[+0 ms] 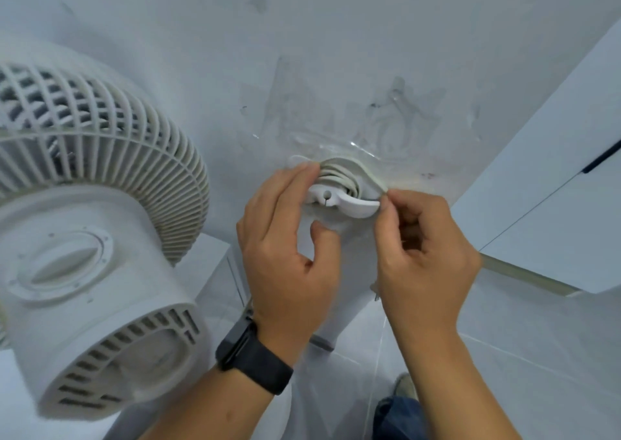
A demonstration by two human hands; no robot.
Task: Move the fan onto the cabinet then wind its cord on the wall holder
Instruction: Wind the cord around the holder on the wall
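While both hands work at the wall, the left hand (285, 238), wearing a dark wristwatch (253, 360), lays its straight fingertips against the coils of white cord (336, 179) wound on the wall holder (349, 201), thumb apart below. Just right of the holder, the right hand (423, 248) pinches something at the holder's edge between curled thumb and forefinger; whether it is the cord's end cannot be told. Left of the left hand stands the white fan (90, 224) on a cabinet (208, 265).
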